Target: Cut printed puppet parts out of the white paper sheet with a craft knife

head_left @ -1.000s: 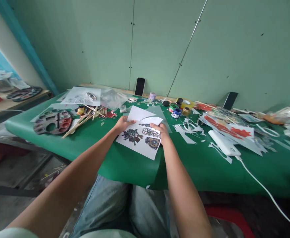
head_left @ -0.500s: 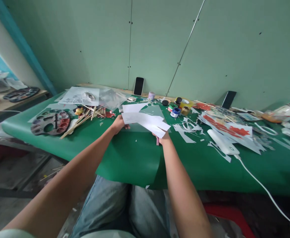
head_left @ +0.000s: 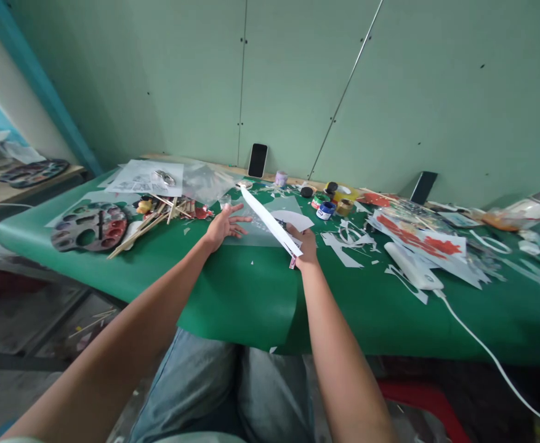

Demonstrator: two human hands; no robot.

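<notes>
My right hand point(head_left: 305, 249) grips a white paper sheet point(head_left: 270, 220) by its near corner. The sheet stands nearly edge-on and slants up and to the left above the green table point(head_left: 233, 295). A small pink thing point(head_left: 292, 263) pokes out under the same hand. Fingers spread, my left hand point(head_left: 223, 224) hovers just left of the sheet and holds nothing. Beneath both hands a clear plastic sheet point(head_left: 260, 231) lies flat on the table, with a white paper piece point(head_left: 295, 218) beside it.
At the left lie a round paint palette point(head_left: 89, 226) and several wooden sticks point(head_left: 147, 224). Small paint jars point(head_left: 327, 206) and two phones point(head_left: 257, 160) stand by the wall. White offcuts point(head_left: 350, 240), red-printed sheets point(head_left: 424, 237) and a white power bank point(head_left: 412, 274) with cable fill the right.
The printed sheet was lifted off the table and turned on edge. My left hand let go of it and opened; my right hand still holds it.
</notes>
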